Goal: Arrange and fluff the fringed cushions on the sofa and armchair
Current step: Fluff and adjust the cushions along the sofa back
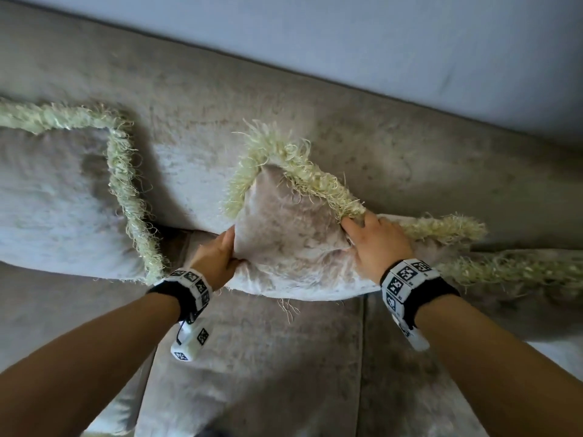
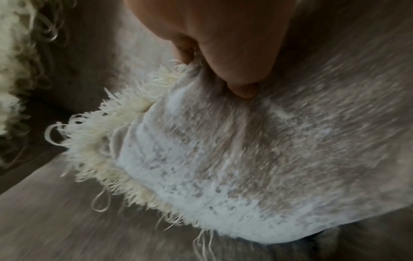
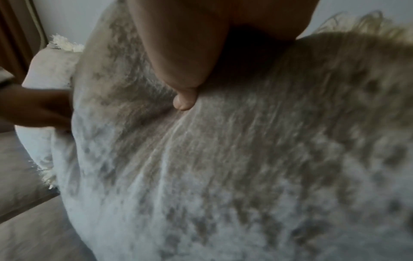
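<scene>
A pale velvet cushion (image 1: 293, 234) with cream fringe stands tilted on the sofa seat, one corner pointing up against the backrest. My left hand (image 1: 220, 252) grips its left edge, thumb in front and fingers behind. In the left wrist view the thumb (image 2: 234, 70) presses the cushion (image 2: 223, 159) by the fringe. My right hand (image 1: 369, 239) holds the upper right edge at the fringe, fingers curled over it. In the right wrist view the thumb (image 3: 185, 98) presses the cushion (image 3: 223, 167). A second fringed cushion (image 1: 63, 197) leans at the left.
The beige velvet sofa backrest (image 1: 378, 137) runs diagonally behind the cushions, with a grey wall (image 1: 378, 36) above it. Seat cushions (image 1: 268, 357) with a seam between them lie below my hands. More fringe of another cushion (image 1: 520, 269) shows at the right.
</scene>
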`<state>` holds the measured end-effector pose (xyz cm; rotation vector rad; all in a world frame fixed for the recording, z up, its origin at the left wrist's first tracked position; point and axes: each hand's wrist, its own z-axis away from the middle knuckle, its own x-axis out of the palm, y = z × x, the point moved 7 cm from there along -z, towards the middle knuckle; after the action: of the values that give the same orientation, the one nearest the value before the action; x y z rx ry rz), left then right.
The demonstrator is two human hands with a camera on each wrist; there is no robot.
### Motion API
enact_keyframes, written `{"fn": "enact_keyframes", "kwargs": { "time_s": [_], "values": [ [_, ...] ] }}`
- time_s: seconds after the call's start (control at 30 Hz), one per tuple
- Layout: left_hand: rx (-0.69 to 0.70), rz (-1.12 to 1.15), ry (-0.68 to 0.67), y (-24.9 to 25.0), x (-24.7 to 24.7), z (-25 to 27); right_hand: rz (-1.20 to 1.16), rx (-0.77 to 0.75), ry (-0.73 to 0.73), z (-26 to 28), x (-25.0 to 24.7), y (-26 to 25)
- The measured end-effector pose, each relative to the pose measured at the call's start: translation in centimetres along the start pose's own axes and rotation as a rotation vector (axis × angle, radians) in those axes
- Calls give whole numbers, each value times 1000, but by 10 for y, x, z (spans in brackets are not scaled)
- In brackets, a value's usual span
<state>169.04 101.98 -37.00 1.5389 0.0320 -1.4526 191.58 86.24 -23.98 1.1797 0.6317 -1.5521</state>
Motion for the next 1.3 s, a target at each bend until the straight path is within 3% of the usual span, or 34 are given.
{"fn": "enact_keyframes", "kwargs": {
  "time_s": [0.13, 0.33, 0.43, 0.63, 0.77, 0.87, 1.0, 1.17, 1.3],
  "values": [
    [220, -132, 17, 69, -49, 5, -69, 62, 25, 37, -18, 48],
    [294, -374, 26, 129, -106, -4, -251, 111, 211, 60, -25, 86],
    [265, -494, 29, 124, -113, -13, -347, 119, 263, 54, -4, 80],
    [203, -543, -57, 87, -73, -31, -469, 255, 185, 27, 75, 53],
    [149, -533, 82, 69, -62, -37, -405, 391, 234, 26, 94, 53],
    [224, -596, 167, 68, -65, -30, -445, 405, 310, 34, 87, 51],
    [261, -531, 102, 66, -71, -37, -468, 330, 383, 44, 75, 53],
    [294, -389, -69, 66, -59, -58, -551, 317, 172, 24, 93, 56],
    [341, -377, -95, 64, -44, -65, -581, 339, 175, 12, 104, 50]
  ]
}}
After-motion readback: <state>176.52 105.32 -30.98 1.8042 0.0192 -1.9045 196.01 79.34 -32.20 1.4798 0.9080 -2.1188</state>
